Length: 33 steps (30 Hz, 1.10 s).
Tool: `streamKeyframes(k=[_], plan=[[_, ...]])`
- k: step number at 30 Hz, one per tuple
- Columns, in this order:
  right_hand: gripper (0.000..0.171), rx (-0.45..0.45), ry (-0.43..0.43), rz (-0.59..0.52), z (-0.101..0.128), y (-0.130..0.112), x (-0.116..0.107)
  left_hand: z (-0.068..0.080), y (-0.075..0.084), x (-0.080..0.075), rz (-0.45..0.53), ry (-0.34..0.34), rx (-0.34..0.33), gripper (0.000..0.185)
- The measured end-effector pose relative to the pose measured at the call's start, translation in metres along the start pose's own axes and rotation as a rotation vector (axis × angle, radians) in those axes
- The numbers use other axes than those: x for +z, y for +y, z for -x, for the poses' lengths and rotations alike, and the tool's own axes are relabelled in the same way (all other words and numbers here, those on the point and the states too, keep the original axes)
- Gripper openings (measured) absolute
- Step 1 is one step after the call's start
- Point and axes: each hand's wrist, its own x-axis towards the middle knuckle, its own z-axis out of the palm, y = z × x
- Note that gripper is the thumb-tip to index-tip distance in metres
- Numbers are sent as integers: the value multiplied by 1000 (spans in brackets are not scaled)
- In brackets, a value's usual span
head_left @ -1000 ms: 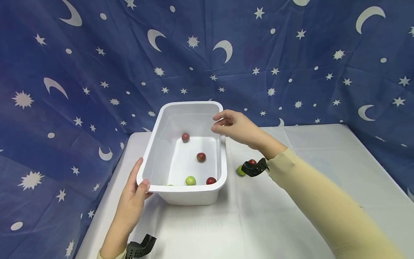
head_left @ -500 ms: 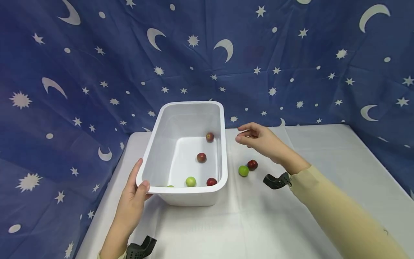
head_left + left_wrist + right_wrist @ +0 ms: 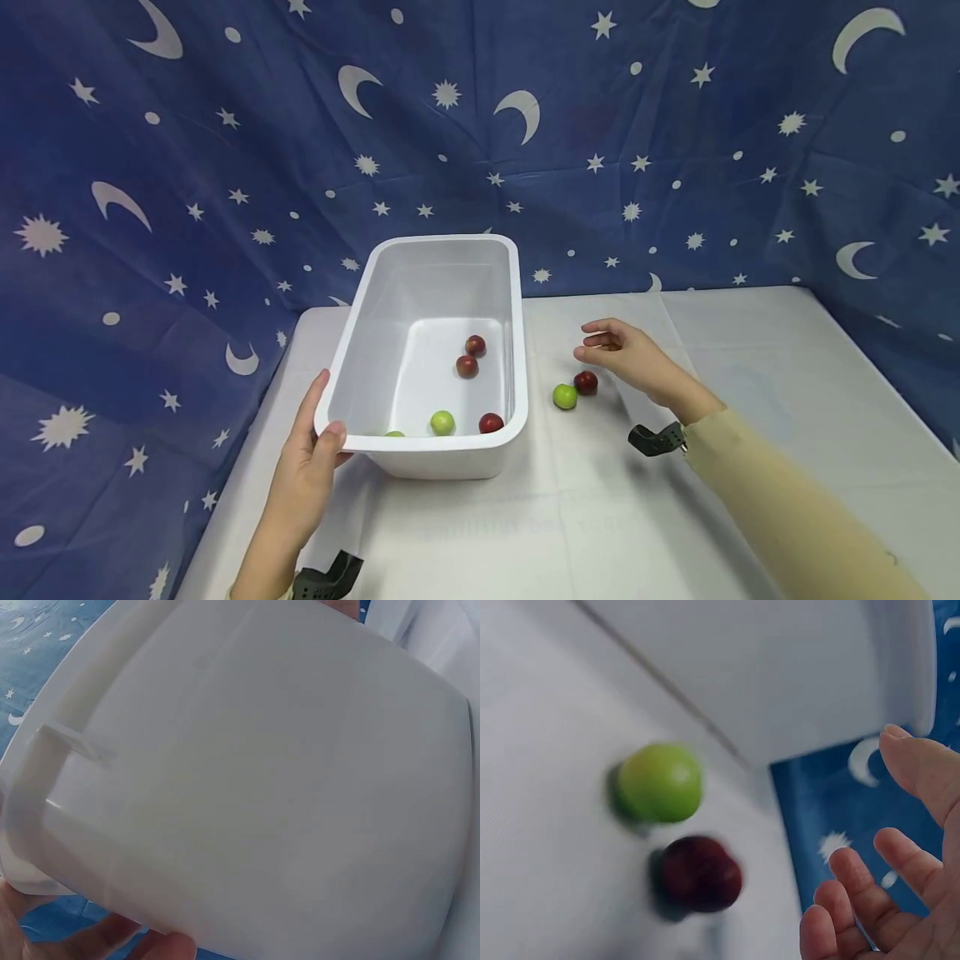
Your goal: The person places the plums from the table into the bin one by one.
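Observation:
My left hand (image 3: 303,471) grips the near left corner of a white plastic tub (image 3: 420,440), thumb over the rim and fingers beneath it. In the left wrist view the tub's outer wall (image 3: 262,787) fills most of the picture. To the right of the tub, my right hand (image 3: 633,360) hovers over the table, fingers loosely bent and holding nothing. Just below and left of it lie a dark red apple (image 3: 586,382) and a green apple (image 3: 565,397), side by side. Both also show in the right wrist view, green apple (image 3: 661,782) nearer the tub's wall.
Inside the tub are two red apples close together, one (image 3: 476,346) behind the other (image 3: 467,367). Another red apple (image 3: 491,422) and a green apple (image 3: 442,422) sit at the near end. A white cloth (image 3: 750,400) covers the table; a blue star-patterned curtain (image 3: 450,125) hangs behind.
My right hand has moved from above the tub's right rim, rightward and down toward the two apples on the table. A red apple in the tub has rolled right, then nearer. The left hand stays put.

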Motion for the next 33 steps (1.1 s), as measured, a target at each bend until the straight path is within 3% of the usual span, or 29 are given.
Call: streamKeyframes(k=[8, 12, 18, 33], plan=[[69, 114, -25, 37, -3, 33, 3, 0, 0, 1, 7, 3, -11, 56], [68, 148, -62, 6, -4, 43, 4, 0, -1, 1, 9, 0, -7, 55], [65, 150, -99, -56, -6, 50, 3, -1, -1, 1, 14, 4, -9, 55], [56, 146, -81, 10, -8, 51, 7, -1, -1, 1, 18, 10, -17, 56]])
